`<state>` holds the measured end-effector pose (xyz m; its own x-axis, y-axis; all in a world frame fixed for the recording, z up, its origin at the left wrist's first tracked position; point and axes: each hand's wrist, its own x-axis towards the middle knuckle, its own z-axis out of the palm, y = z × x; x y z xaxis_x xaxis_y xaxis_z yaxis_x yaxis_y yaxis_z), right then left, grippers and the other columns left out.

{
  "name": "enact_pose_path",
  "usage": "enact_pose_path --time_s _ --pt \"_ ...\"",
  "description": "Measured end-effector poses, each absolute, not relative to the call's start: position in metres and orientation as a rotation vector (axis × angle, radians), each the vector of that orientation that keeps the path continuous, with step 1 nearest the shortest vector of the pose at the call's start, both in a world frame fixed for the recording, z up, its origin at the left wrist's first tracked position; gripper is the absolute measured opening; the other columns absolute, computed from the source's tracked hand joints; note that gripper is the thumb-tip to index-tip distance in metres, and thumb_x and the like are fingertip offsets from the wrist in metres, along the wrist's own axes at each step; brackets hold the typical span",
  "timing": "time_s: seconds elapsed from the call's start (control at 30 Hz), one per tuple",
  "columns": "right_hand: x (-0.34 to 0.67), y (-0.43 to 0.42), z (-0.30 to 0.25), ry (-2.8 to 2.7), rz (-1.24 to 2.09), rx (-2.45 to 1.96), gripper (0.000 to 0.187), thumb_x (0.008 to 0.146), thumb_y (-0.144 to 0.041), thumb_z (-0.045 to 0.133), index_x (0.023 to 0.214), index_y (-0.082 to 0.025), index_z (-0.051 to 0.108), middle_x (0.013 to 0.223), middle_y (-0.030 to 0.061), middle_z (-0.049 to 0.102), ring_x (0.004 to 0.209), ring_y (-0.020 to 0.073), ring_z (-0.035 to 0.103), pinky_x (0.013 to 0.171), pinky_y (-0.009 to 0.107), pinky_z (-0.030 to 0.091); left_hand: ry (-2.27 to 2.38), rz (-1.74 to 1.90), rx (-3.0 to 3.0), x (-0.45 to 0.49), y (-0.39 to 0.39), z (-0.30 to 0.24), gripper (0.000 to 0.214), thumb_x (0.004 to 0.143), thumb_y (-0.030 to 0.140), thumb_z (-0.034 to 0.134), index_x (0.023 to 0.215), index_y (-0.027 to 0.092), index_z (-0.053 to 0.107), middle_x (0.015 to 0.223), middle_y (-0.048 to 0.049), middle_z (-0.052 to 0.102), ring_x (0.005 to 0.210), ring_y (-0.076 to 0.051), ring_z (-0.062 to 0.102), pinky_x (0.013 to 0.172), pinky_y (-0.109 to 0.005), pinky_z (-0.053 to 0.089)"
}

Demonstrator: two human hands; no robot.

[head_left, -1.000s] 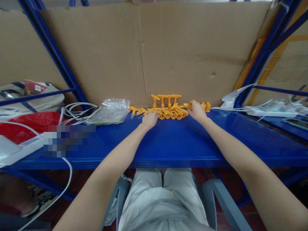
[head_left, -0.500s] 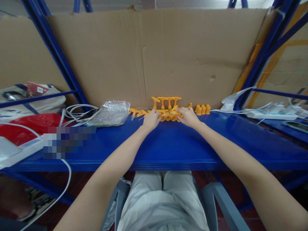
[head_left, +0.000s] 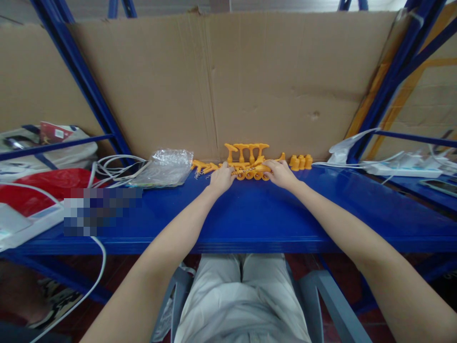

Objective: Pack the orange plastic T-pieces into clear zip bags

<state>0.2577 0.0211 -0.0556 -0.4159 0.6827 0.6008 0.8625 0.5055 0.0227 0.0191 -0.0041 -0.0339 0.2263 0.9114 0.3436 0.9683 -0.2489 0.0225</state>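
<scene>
My left hand [head_left: 222, 177] is closed, its fingertips at the left end of a thin chain [head_left: 246, 170]. My right hand [head_left: 281, 174] grips an orange plastic piece [head_left: 263, 167] at the chain's other end; fingers hide part of it. Just below the chain, several round orange cups [head_left: 249, 176] lie in a row with their openings facing me. Behind my hands, T-shaped orange pieces [head_left: 251, 151] stand side by side against the cardboard. More orange pieces [head_left: 204, 166] with small chains lie left of my left hand. Upright orange pieces [head_left: 301, 162] stand beyond my right hand.
A cardboard panel [head_left: 257, 85] closes off the back of the blue table [head_left: 250, 214]. Clear plastic bags [head_left: 162, 167] and white cables [head_left: 114, 166] lie at left, near a red bag [head_left: 46, 188]. A power strip [head_left: 400, 166] sits at right.
My left hand has shifted slightly left, away from my right hand, and a little more of the chain and cups shows. My right hand has barely moved.
</scene>
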Motion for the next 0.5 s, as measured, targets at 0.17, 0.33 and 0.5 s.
enact_pose_path --time_s 0.17,0.33,0.5 --pt "0.2547 0.0199 -0.0555 -2.225 -0.396 -1.245 0.035 0.089 -0.020 0.053 0.122 -0.015 0.063 0.120 0.0174 0.068 0.113 0.0316 0.062 0.092 0.046 0.042 -1.786 -0.410 -2.291 0.0184 -0.0044 -0.0337 0.028 0.097 0.034 0.050 0.113 0.021 0.069 0.124 -0.0099 0.056 0.107 -0.028 0.063 0.087 -0.038 0.052" --pt "0.2506 0.0186 -0.0548 -2.225 -0.415 -1.224 0.033 0.089 -0.022 0.054 0.121 -0.018 0.065 0.118 0.0152 0.068 0.111 0.0309 0.062 0.089 0.045 0.044 -1.747 -0.433 -2.295 0.0188 -0.0036 -0.0353 0.026 0.096 0.033 0.051 0.111 0.022 0.070 0.123 -0.0095 0.057 0.107 -0.028 0.064 0.087 -0.038 0.052" --pt "0.2548 0.0204 -0.0545 -2.184 -0.465 -1.312 0.036 0.089 -0.021 0.054 0.124 -0.017 0.064 0.118 0.0161 0.068 0.107 0.0317 0.063 0.088 0.046 0.045 -1.754 -0.458 -2.273 0.0174 -0.0009 -0.0365 0.028 0.096 0.034 0.050 0.111 0.022 0.070 0.123 -0.0091 0.057 0.104 -0.027 0.064 0.085 -0.037 0.052"
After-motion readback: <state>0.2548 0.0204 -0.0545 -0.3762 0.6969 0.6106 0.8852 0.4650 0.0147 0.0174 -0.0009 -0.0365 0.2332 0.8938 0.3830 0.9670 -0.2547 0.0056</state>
